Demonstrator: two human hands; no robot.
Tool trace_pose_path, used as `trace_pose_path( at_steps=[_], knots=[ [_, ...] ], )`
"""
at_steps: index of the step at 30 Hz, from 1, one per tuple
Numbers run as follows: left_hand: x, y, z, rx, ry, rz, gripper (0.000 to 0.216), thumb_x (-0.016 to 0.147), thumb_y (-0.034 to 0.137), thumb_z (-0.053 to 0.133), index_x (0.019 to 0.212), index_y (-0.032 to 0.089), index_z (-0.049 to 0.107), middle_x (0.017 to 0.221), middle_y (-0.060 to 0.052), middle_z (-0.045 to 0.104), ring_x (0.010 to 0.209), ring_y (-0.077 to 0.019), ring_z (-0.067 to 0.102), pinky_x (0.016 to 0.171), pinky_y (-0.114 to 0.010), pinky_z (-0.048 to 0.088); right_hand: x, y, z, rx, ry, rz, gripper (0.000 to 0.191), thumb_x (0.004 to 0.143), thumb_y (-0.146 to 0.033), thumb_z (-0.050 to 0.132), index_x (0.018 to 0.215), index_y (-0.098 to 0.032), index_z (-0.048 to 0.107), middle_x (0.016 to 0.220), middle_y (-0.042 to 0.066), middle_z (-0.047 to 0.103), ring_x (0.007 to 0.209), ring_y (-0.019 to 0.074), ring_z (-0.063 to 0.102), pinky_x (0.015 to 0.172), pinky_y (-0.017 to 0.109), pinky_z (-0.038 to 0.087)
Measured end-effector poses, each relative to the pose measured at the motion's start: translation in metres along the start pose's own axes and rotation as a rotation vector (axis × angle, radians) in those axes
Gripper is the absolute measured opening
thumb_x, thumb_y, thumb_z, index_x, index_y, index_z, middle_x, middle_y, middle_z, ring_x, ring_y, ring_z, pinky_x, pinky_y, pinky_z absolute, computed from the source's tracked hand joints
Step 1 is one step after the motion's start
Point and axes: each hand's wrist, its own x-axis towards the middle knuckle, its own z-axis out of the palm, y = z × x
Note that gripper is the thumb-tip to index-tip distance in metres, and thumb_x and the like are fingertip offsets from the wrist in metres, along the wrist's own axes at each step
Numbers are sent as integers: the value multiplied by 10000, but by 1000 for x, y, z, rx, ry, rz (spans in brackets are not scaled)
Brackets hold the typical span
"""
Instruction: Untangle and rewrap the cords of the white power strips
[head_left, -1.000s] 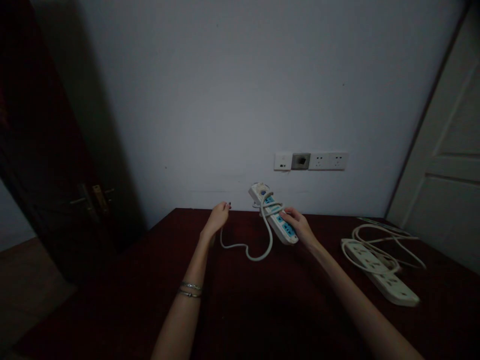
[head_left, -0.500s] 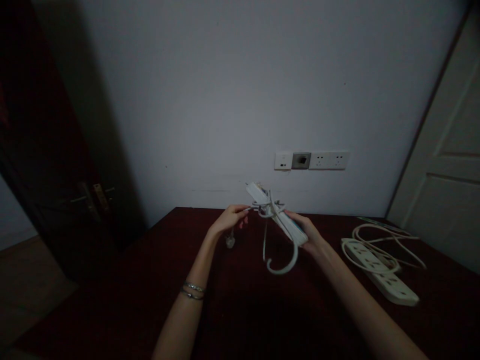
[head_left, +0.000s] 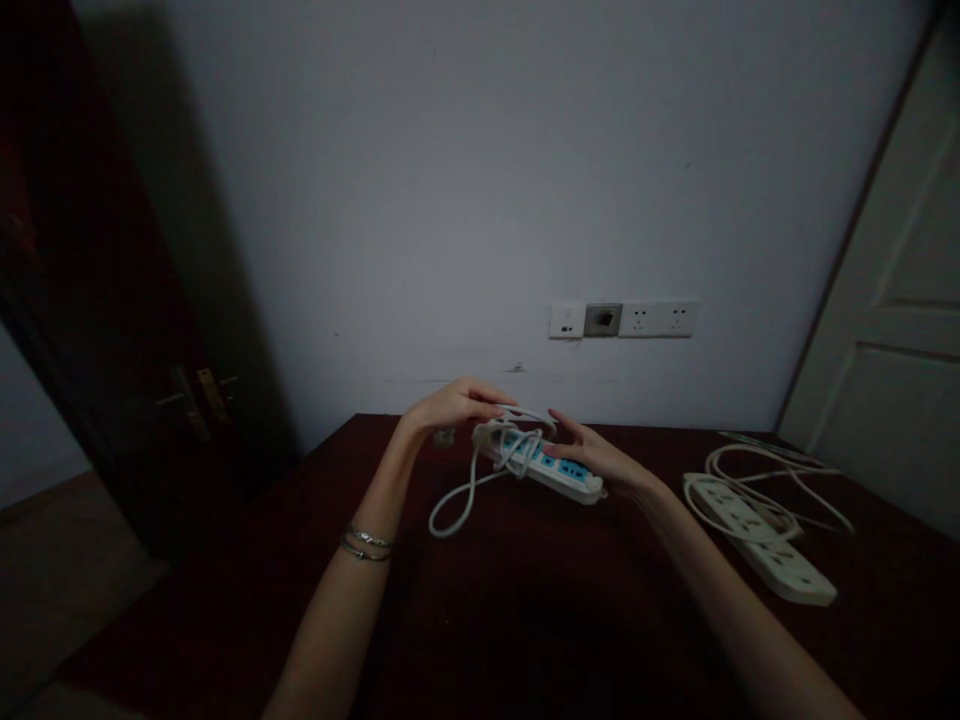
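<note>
A white power strip with blue sockets [head_left: 564,472] is held level above the dark red table [head_left: 525,620], its white cord [head_left: 465,495] wound round its left end and hanging in a loop below. My right hand [head_left: 589,455] grips the strip from behind, fingers across its top. My left hand [head_left: 454,405] is closed on the cord at the strip's left end, palm down. Two thin bracelets circle my left wrist.
A second white power strip [head_left: 772,558] with its coiled cord lies on the table at the right. A row of wall sockets [head_left: 626,320] sits on the grey wall behind. A dark door [head_left: 112,330] stands at the left, a white door [head_left: 900,330] at the right.
The strip has swung from tilted upright down to nearly level. My left hand has moved right onto the cord at the strip's end, and the hanging loop has shifted left.
</note>
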Motion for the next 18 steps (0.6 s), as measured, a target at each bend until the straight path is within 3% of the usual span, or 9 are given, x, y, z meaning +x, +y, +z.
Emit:
trace_pose_path(
  at_steps=[3,5,8,12,18],
  knots=[
    [-11,1,6,24,-35,0,348,732,278,605,1050,148,656,590,8,576,478,-60,423,451,-188,308,4,-5,1,105,93,-17,484,702,-286,639,1154,-125,566,791,60,683,546,109,572,483,200,410],
    [-16,-7,9,-19,-16,-26,394,760,302,590,1122,147,608,568,21,555,454,-56,427,443,-185,328,3,-9,-3,169,161,-28,285,695,-291,630,914,-111,657,702,47,672,506,104,555,452,198,390],
    [-21,-24,11,-160,-28,-43,370,789,310,569,1102,113,589,630,-7,582,495,-66,499,485,-197,394,0,-16,-7,289,271,-53,222,659,-309,658,775,-119,659,630,26,658,483,112,549,441,211,390],
    [-25,-41,17,-370,-184,-83,339,749,243,618,1056,110,561,768,-74,636,632,-122,609,605,-259,475,-6,-22,-8,428,343,-50,194,645,-301,658,719,-122,647,566,18,639,450,124,543,412,219,393],
    [-28,-40,29,-285,-248,-230,202,677,209,669,849,121,608,726,-51,649,606,-114,605,545,-226,475,-2,-18,-9,539,335,-39,86,714,-231,602,716,-147,616,534,-5,620,397,105,526,350,194,394]
  ],
)
